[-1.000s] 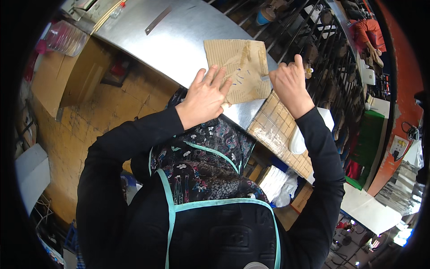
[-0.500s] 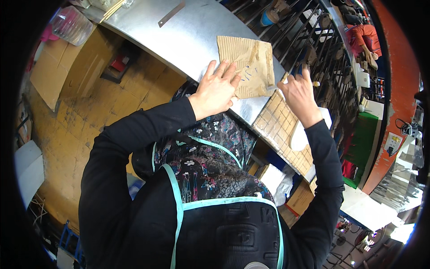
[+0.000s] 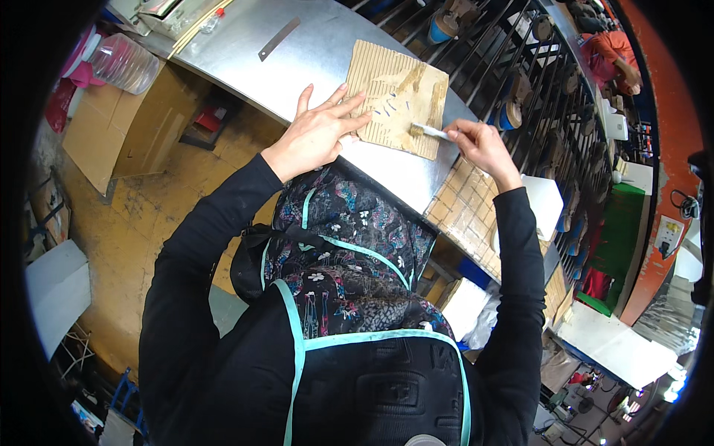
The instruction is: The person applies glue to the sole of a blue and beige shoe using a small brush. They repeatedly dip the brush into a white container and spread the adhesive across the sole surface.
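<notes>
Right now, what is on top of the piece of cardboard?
The cardboard shows small blue marks and brown streaks. Over it reach a brush held by the right hand, and fingers of the left hand. The surface beneath them is hidden.

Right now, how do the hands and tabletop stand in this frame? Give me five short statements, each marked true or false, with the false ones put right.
1. The right hand holds a white-handled brush. True.
2. The left hand is a closed fist. False: its fingers are spread, reaching over the left edge of the cardboard sheet.
3. The bristles are over the cardboard sheet. True.
4. The metal strip lies on the cardboard sheet. False: it lies apart from it, on the metal table.
5. Both forearms are in black sleeves. True.
</notes>
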A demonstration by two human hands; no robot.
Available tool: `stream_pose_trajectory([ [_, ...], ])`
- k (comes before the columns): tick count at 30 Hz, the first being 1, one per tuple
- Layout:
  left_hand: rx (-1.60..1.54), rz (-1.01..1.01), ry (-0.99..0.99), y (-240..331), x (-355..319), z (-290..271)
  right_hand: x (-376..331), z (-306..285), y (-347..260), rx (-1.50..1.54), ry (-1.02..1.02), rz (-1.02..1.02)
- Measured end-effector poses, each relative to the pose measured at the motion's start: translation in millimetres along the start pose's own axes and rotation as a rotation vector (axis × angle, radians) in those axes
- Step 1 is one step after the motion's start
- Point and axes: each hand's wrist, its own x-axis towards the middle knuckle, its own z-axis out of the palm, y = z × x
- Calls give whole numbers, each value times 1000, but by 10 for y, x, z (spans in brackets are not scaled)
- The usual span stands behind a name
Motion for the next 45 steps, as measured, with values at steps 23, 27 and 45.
stream_pose_trajectory([
  [23,41,24,-26,-22,25,-88,97,368,209,-62,464,-343],
  [27,53,16,-38,-26,49,-101,154,406,232,-71,509,-387],
  [45,74,-2,-80,-7,113,-152,769,387,346,-159,745,-409],
])
